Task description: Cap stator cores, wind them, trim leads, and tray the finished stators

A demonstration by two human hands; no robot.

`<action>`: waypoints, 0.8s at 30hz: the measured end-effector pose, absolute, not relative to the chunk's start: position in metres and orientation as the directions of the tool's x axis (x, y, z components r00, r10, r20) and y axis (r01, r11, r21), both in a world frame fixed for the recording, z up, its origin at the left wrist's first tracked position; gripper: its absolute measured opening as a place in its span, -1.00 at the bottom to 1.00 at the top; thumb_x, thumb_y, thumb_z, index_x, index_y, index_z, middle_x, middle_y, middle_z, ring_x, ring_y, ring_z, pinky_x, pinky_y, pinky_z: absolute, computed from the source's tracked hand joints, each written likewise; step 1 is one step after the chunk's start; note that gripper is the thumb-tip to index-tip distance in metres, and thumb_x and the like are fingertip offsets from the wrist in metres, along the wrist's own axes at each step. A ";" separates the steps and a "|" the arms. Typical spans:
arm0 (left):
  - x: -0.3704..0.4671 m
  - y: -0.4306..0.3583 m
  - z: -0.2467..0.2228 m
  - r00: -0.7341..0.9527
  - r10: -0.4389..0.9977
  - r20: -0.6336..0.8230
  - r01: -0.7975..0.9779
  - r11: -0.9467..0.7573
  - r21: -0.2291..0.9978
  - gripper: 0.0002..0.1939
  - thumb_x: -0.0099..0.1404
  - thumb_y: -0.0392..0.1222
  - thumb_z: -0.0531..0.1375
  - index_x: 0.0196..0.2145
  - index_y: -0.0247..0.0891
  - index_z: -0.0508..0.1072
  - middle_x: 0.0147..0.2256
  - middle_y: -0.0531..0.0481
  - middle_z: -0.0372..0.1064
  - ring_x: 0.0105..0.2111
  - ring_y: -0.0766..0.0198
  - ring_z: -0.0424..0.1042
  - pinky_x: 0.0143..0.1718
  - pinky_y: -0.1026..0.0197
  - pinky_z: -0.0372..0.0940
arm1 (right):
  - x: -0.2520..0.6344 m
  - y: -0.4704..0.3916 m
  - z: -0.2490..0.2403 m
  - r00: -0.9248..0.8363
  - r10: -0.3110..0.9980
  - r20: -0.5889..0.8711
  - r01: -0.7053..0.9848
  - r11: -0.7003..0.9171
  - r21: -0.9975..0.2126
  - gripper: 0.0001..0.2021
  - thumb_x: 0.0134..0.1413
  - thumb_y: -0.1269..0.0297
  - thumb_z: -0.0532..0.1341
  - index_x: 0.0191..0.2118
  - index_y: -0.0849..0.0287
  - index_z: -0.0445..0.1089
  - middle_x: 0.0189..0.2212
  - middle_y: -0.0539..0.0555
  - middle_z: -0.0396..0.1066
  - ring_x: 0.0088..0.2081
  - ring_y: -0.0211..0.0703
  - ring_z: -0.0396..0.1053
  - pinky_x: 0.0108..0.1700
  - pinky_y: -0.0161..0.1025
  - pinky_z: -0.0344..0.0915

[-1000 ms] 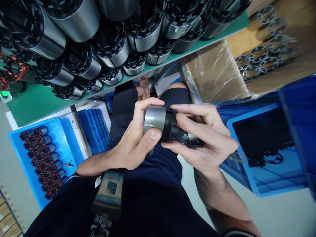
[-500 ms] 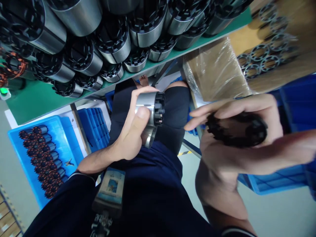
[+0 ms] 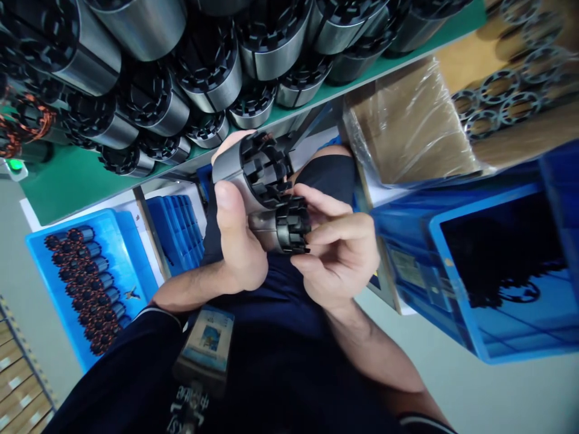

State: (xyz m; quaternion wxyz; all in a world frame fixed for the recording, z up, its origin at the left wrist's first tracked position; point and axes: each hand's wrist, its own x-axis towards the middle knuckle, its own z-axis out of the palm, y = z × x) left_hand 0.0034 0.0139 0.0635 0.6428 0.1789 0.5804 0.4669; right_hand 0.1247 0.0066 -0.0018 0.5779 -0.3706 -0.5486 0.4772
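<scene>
In front of my lap my left hand (image 3: 237,241) is wrapped round two silvery motor stator cores. The upper, larger-looking stator core (image 3: 233,172) has black toothed insulation at its right end. Just below it lies the lower stator core (image 3: 265,229), tilted the same way and close against it. My right hand (image 3: 344,247) pinches the black slotted insulator ring (image 3: 294,226) at that core's right end, thumb below and fingers on its far side. Whether the ring sits fully against the metal I cannot tell.
Many stator cores (image 3: 212,84) stand on the green bench (image 3: 58,187) ahead. At left, a blue tray (image 3: 122,241) holds copper-wound parts. On the right are a blue bin (image 3: 461,289) with black rings inside, a plastic-wrapped carton (image 3: 407,126) and several metal rings (image 3: 520,108).
My right hand has moved left from the bin side to the stator cores, bringing a black ring to the lower one. My left hand has turned the cores' toothed ends more into view.
</scene>
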 end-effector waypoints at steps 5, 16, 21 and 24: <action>-0.001 0.020 0.064 -0.424 0.804 -0.418 -0.264 0.332 0.906 -0.10 0.60 0.79 -0.11 0.31 0.18 0.67 0.24 -0.13 0.72 0.60 -0.30 0.39 0.17 -0.33 0.53 | 0.145 0.019 0.004 -0.154 0.947 0.280 -0.047 0.276 -0.960 -0.54 0.52 -0.16 0.56 0.32 -0.13 0.61 0.25 0.22 0.78 0.24 0.37 0.79 0.28 0.39 0.73; 0.009 0.030 0.069 -0.401 0.872 -0.282 -0.439 0.087 0.894 -0.42 0.75 0.50 0.04 0.41 0.27 0.59 0.33 -0.05 0.67 0.68 -0.14 0.32 0.44 -0.19 0.55 | 0.164 0.031 0.015 -0.254 0.916 0.310 -0.053 0.307 -0.950 -0.33 0.22 0.23 0.73 0.42 -0.15 0.74 0.29 0.17 0.78 0.18 0.22 0.81 0.22 0.13 0.86; 0.008 0.030 0.072 -0.291 0.907 -0.304 -0.439 0.155 0.885 -0.31 0.73 0.55 0.07 0.45 0.12 0.58 0.35 -0.16 0.67 0.66 -0.23 0.37 0.56 -0.27 0.48 | 0.164 0.027 0.017 -0.236 0.922 0.305 -0.101 0.289 -0.952 -0.27 0.19 0.31 0.76 0.45 -0.12 0.75 0.27 0.19 0.76 0.18 0.18 0.80 0.18 0.08 0.89; 0.009 0.029 0.071 -0.313 0.907 -0.281 -0.402 0.141 0.905 -0.21 0.70 0.65 0.05 0.44 0.08 0.58 0.34 -0.19 0.67 0.64 -0.28 0.40 0.56 -0.30 0.48 | 0.164 0.025 0.017 -0.228 0.930 0.289 -0.098 0.273 -0.957 -0.25 0.19 0.32 0.77 0.46 -0.14 0.75 0.26 0.19 0.75 0.18 0.18 0.80 0.14 0.04 0.89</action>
